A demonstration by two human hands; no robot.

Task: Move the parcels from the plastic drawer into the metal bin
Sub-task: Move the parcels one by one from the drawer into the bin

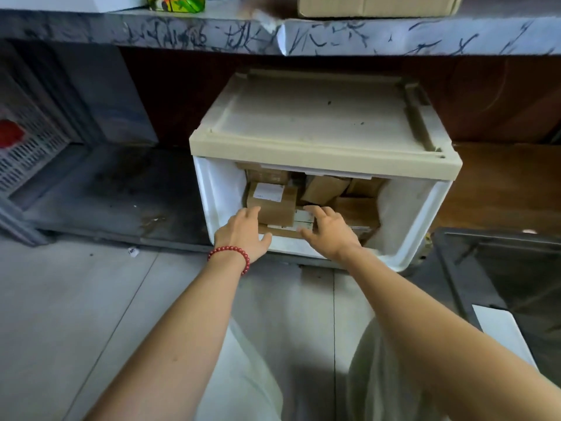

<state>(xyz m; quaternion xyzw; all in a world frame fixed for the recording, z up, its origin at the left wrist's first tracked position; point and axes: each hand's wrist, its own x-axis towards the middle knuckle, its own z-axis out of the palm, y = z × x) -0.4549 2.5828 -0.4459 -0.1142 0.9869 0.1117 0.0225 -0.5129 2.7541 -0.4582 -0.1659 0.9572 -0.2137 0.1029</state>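
Parcels heaped in plastic drawer, pulled out. Left hand, fingers straight, at brown box; right hand spread loosely over white-labelled packet, clasping nothing. Metal bin alongside, right.

drawer: white plastic drawer, smooth, kinda cloudy; its cream plastic top looks matt and speckled with grime
parcels: brown cardboard parcels inside the drawer, matt, with white paper labels
bin: dark metal bin right of the drawer, dull sheen
shelf: grey marble-look shelf above the drawer, slightly glossy
floor: pale grey tiled floor in front of the drawer, smooth, matt
bracelet: red bead bracelet, shiny
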